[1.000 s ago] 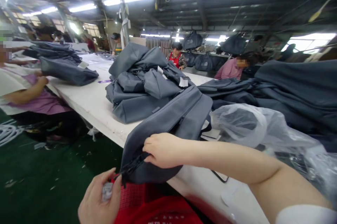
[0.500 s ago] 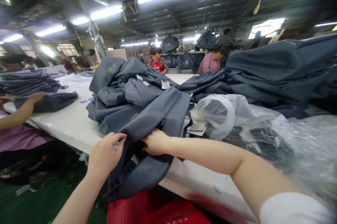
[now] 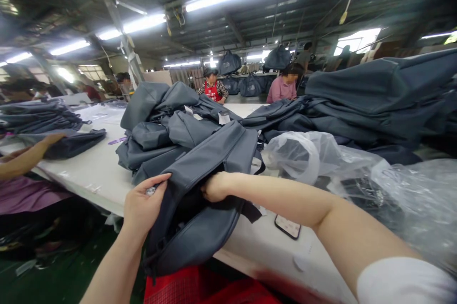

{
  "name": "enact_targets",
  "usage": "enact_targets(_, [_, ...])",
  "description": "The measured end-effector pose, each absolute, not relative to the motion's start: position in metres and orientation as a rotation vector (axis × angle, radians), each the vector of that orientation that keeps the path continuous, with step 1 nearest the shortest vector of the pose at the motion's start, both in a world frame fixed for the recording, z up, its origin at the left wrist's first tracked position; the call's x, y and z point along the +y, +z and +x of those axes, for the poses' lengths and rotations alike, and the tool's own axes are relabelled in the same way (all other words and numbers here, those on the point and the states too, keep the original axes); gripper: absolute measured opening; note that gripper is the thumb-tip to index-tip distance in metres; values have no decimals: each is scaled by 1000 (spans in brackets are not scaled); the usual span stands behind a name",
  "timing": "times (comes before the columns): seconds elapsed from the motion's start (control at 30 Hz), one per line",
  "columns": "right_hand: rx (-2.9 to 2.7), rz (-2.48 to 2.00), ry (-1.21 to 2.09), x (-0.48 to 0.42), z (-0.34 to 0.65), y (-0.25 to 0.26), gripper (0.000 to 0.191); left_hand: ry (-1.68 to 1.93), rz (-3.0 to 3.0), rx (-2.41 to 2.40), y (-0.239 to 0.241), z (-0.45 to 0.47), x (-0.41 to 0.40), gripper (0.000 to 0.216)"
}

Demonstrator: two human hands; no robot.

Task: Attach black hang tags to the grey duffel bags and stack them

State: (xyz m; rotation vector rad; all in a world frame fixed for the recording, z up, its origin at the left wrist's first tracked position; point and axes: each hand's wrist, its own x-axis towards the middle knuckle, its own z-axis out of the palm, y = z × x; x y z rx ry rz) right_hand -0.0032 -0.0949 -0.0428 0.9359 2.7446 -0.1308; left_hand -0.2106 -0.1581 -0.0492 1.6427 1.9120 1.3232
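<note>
A grey-blue bag (image 3: pixel 210 156) lies at the table's near edge with its zippered opening gaping toward me. At the left rim of that opening, my left hand (image 3: pixel 144 204) pinches the fabric between thumb and fingers. A small shiny thing (image 3: pixel 150 191) shows at this hand, too small to name. My right hand (image 3: pixel 217 186) reaches into the opening with its fingers curled. Its fingertips are hidden in the dark inside, so what they hold cannot be seen. The bag's lower flap (image 3: pixel 200 235) hangs over the edge above my red apron (image 3: pixel 210 289).
More grey-blue bags (image 3: pixel 153 137) are heaped behind, and a large pile (image 3: pixel 371 90) stands at right. Clear plastic bags (image 3: pixel 357 171) and a phone (image 3: pixel 287 226) lie on the white table (image 3: pixel 96 171). At left, a co-worker's arm (image 3: pixel 32 156) touches another bag.
My right hand has moved slightly up and right inside the bag, and the opening is wider. The phone has come into sight. My left hand stays at the rim.
</note>
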Motion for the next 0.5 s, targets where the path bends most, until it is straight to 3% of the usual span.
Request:
enact_targets(0.2, [2952, 803, -43, -142, 34, -53, 47, 1153, 1836, 2165, -57, -212, -160, 31])
enact_targets(0.3, [3129, 811, 3, -144, 53, -38, 33, 1090, 2344, 2371, -55, -198, -173, 32])
enact_targets(0.37, [3173, 1020, 94, -135, 66, -23, 20, 966, 2811, 2189, -52, -183, -176, 32])
enact_targets(0.5, [3166, 1636, 317, -106, 86, -10, 21, 373, 3208, 1595, -40, -137, -149, 37])
